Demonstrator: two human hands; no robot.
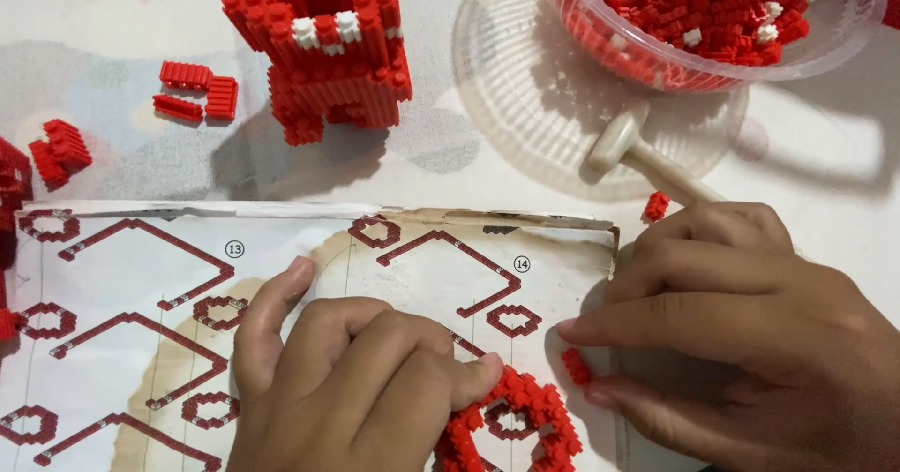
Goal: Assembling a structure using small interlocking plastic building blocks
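Both hands rest on the instruction sheet (pixel 281 275): the left hand (pixel 356 388), fingers curled, presses the red brick ring (pixel 525 416); the right hand (pixel 741 331) apparently pinches a small red piece (pixel 576 365) just beside the ring.

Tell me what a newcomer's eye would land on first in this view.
Probably the tall red brick tower standing at top centre, and the clear bowl heaped with tiny red bricks at top right. Lower down, the left hand presses a red brick ring onto the stained instruction sheet, while the right hand pinches a small red piece.
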